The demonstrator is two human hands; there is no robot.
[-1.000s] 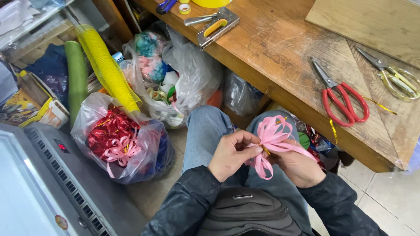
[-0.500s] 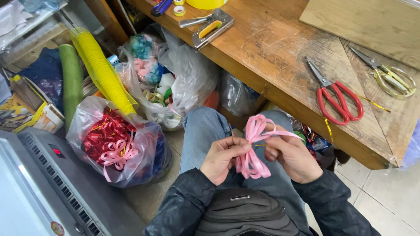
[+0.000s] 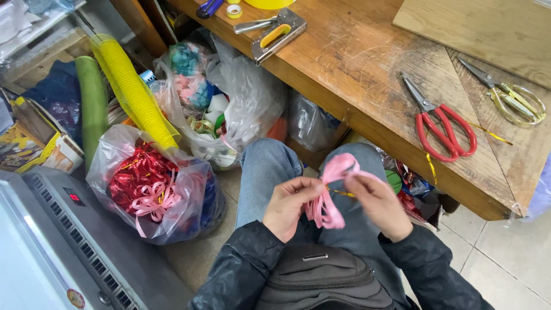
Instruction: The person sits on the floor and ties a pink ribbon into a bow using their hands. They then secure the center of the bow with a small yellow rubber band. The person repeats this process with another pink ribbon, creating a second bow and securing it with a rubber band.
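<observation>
Over my lap, both hands work a pink ribbon bow (image 3: 328, 198). My left hand (image 3: 288, 205) pinches the bundle of loops at its middle. My right hand (image 3: 377, 205) holds the same bow from the right, fingers on the upper loop, which is blurred. A thin gold tie (image 3: 343, 194) runs between the hands at the bow's centre. Loose pink loops hang down below my fingers over my jeans.
Red-handled scissors (image 3: 441, 123) and gold scissors (image 3: 512, 97) lie on the wooden table (image 3: 356, 63), with a staple gun (image 3: 275, 34) further back. A clear bag of red and pink bows (image 3: 148, 189) sits on the floor left, beside yellow rolls (image 3: 132, 92) and a grey machine (image 3: 63, 241).
The bow has been gathered tighter and dropped lower toward my lap. My right hand moved up over its top loop, and the view shifted slightly left.
</observation>
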